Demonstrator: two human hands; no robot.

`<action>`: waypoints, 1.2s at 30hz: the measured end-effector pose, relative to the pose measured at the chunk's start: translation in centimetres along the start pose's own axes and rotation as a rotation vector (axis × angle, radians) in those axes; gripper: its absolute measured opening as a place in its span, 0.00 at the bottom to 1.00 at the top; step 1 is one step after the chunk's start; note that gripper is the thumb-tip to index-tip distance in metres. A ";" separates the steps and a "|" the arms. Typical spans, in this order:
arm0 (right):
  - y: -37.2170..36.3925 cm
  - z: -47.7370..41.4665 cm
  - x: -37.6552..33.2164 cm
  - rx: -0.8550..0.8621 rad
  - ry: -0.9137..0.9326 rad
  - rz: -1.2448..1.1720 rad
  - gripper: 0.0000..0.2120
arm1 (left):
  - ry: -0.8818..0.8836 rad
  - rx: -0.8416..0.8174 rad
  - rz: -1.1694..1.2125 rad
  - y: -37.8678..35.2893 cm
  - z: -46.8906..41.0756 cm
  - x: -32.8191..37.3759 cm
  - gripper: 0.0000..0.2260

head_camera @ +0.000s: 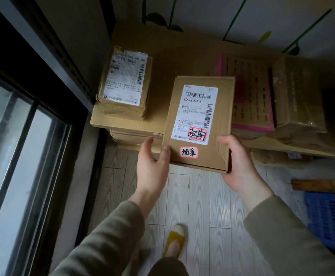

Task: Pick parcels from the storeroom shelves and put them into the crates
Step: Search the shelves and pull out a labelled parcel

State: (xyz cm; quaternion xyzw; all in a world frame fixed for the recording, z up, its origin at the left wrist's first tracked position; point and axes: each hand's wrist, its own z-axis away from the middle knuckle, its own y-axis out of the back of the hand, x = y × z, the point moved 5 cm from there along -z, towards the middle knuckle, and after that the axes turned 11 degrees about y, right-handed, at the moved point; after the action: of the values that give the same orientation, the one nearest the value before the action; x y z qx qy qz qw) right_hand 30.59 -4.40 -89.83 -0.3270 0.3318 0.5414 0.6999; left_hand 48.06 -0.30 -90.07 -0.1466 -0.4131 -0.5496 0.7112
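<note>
— where are you seeing the parcel right now?
— i'm watching the flat parcel (199,120) being held label-up over the front edge of the shelf (182,56), between a taped parcel (125,80) on the left and a pink-edged box (250,92) on the right. its near end is hanging over the floor (198,196).
— and the fingers?
— the right hand (240,168) is gripping the near right corner, thumb lying on top, the rest going underneath where i can't see them. the left hand (152,166) is pressing its thumb on the near left edge, its fingers (149,143) reaching straight alongside, just apart from the cardboard. a blue crate (330,216) is standing on the floor at far right.
</note>
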 end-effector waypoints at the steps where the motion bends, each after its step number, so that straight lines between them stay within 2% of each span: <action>1: 0.2 0.0 0.4 -0.023 -0.016 -0.013 0.11 | 0.053 -0.043 0.041 0.0 -0.4 -0.5 0.17; 3: 0.4 -0.1 0.9 -0.043 -0.027 -0.020 0.10 | 0.064 -0.129 0.090 -0.2 -0.3 -0.9 0.10; 11: -0.1 0.1 0.4 -0.064 0.035 -0.021 0.14 | -0.011 -0.079 0.090 0.0 -0.1 -0.7 0.10; 14: 1.0 1.9 -1.0 0.026 0.153 -0.006 0.22 | -0.006 -0.122 0.074 -0.2 1.7 0.1 0.10; 17: 4.0 5.3 -3.1 0.155 0.317 -0.013 0.14 | 0.006 -0.226 0.034 -1.5 4.9 1.3 0.09; 20: 8.0 8.7 -3.7 0.233 0.313 -0.078 0.15 | 0.023 -0.355 -0.039 -3.6 8.7 2.2 0.09; 26: 21.8 14.5 -1.7 0.439 0.197 -0.209 0.18 | 0.074 -0.545 -0.228 -12.9 17.9 -0.2 0.10; 33: 43.7 21.2 2.1 0.731 0.093 -0.380 0.13 | 0.106 -0.696 -0.455 -31.1 31.7 -6.1 0.10; 36: 53.0 24.8 3.0 0.873 0.089 -0.444 0.19 | 0.093 -0.772 -0.564 -38.6 38.6 -8.6 0.09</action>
State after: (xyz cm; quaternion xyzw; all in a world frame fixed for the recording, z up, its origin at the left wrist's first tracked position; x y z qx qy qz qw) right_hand -17.76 28.10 -83.47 -0.0890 0.4795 0.1750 0.8553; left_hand -3.71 17.36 -82.24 -0.2573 -0.1701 -0.8403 0.4457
